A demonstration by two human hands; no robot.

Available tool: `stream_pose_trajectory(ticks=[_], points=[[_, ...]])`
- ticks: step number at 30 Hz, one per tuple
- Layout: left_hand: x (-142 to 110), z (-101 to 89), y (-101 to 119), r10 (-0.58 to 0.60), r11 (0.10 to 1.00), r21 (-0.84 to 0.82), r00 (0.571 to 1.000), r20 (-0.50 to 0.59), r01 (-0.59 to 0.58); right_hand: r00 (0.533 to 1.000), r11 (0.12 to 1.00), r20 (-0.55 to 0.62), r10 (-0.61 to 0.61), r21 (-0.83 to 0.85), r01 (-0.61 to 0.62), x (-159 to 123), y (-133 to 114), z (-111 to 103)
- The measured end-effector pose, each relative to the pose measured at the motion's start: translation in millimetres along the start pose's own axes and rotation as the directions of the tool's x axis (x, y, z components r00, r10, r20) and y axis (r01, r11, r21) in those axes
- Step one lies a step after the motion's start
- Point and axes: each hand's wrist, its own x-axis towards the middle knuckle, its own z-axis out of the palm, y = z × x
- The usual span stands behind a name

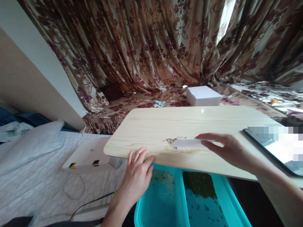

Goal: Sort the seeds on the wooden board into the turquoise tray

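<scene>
- My right hand pinches a white card by its end, seemingly leaving its edge free between green bits and pale grains on the bench.
- My left hand, loosely spread, rests at the edge, perhaps for steadiness.
- The turquoise tray sits below, probably within reach.

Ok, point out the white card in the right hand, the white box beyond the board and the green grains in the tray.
White card (189, 143): head view, middle of its face.
White box (204, 92): head view, its top.
Green grains (200, 184): head view, middle of the pile.
</scene>
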Motion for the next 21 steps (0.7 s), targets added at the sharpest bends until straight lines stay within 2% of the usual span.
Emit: stream_pose_trajectory(ticks=[4,12,21], points=[[0,-0.1,1,0.000,1.000,0.001,1.000,-0.005,0.000,0.997,0.998,-0.077,0.028,-0.048,-0.031,-6,5,-15],[0,0.2,0,0.009,1.000,0.006,1.000,-0.015,-0.009,0.999,0.997,-0.032,0.040,-0.058,-0.042,-12,6,-18],[0,-0.2,-1,0.009,1.000,0.001,1.000,0.011,-0.009,0.999,0.994,-0.033,0.024,-0.102,-0.028,-18,10,-26]])
